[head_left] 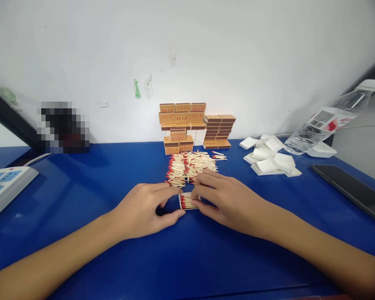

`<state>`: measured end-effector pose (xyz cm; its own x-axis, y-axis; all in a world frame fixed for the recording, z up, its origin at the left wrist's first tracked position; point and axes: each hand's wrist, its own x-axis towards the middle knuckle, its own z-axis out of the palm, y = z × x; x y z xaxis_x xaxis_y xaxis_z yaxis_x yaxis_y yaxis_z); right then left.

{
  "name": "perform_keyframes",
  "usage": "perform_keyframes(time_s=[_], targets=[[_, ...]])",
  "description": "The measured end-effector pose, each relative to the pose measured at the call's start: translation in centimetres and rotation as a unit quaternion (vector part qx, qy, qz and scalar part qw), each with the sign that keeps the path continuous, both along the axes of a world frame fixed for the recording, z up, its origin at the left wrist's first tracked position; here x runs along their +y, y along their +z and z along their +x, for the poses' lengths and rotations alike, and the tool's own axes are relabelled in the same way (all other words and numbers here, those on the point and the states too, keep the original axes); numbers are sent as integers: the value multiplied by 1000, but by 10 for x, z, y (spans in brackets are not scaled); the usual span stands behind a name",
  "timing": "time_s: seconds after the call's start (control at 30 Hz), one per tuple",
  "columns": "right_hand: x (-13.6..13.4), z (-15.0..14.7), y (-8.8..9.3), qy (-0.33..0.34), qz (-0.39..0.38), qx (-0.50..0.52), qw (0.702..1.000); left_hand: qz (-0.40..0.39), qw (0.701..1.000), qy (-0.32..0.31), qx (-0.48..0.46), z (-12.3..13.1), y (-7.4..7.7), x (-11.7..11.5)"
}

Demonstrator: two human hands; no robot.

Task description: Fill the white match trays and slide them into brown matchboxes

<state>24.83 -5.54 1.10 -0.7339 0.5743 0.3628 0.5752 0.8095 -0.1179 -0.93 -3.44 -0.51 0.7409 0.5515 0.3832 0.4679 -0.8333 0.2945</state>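
A small white matchbox tray (186,202) with red-tipped matches in it lies on the blue table (81,200). My left hand (143,210) grips its left end between thumb and fingers. My right hand (225,196) pinches its right end, fingers curled over the matches. Just behind the hands lies a loose pile of matches (190,166).
Stacked orange matchboxes (190,125) stand against the white wall. Several empty white trays (270,160) lie at the right, beside a tilted plastic water bottle (325,125) and a dark phone (353,191). A power strip (4,183) sits at the far left.
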Motion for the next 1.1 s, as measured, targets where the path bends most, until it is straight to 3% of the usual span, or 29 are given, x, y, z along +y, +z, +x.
perform_keyframes(time_s=[0.4,1.1], targets=[[1,3,0,-16,-34,8,999,-17,1000,-13,-1,0,2,-1],[-4,0,-1,17,-98,33,995,12,999,-43,8,4,6,-10]])
